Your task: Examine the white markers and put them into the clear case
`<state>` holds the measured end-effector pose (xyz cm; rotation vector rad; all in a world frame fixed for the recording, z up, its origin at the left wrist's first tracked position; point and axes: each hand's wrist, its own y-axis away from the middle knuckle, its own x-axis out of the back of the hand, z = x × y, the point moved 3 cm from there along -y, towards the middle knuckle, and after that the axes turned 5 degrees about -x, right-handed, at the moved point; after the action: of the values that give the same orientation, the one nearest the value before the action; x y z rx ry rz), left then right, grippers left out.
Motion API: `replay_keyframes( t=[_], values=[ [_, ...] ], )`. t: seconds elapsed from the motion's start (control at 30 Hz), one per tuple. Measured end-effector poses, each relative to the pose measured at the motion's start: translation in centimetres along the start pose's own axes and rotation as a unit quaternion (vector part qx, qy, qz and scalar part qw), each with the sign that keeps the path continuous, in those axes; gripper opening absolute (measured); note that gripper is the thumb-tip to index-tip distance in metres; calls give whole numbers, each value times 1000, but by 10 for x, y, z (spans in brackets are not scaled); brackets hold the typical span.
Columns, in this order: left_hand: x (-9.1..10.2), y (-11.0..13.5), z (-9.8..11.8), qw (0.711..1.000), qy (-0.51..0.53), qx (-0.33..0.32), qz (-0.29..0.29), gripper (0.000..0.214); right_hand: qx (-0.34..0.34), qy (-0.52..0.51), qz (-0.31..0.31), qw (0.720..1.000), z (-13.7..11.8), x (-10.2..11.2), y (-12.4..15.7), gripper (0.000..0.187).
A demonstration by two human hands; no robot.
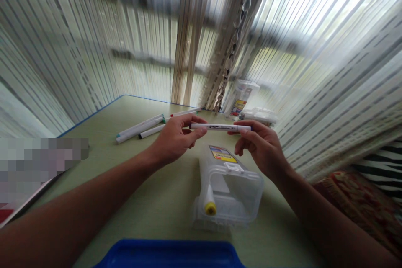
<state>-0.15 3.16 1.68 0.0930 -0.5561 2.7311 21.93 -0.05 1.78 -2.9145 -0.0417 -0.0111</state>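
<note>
Between my two hands a white marker (220, 127) is held level, with printing along its barrel. My left hand (176, 136) pinches its left end, and my right hand (262, 142) pinches the other end between thumb and fingers. Just below lies a clear plastic case (251, 180) on its side, its open end facing me and a colourful label on top. Inside that case, on the left, rests a marker with a yellow end (210, 207). Beyond my left hand several white markers (140, 127) lie loosely on the table, with teal, green, black and red ends.
The pale green table (150, 222) has a blue edge. At its front is a blue tray-like object (172, 253). Another clear case (241, 96) stands at the back beside a clear plastic bundle (259, 115). Striped curtains (141, 29) hang behind; patterned cloth (361, 201) is at right.
</note>
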Motion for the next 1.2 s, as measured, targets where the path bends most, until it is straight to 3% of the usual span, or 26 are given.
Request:
replay_keyframes(
  t=[1.2],
  values=[
    [0,0,0,1000,-20,7,2,23,-3,-16,-12,1000,-1,-1,1,17]
  ],
)
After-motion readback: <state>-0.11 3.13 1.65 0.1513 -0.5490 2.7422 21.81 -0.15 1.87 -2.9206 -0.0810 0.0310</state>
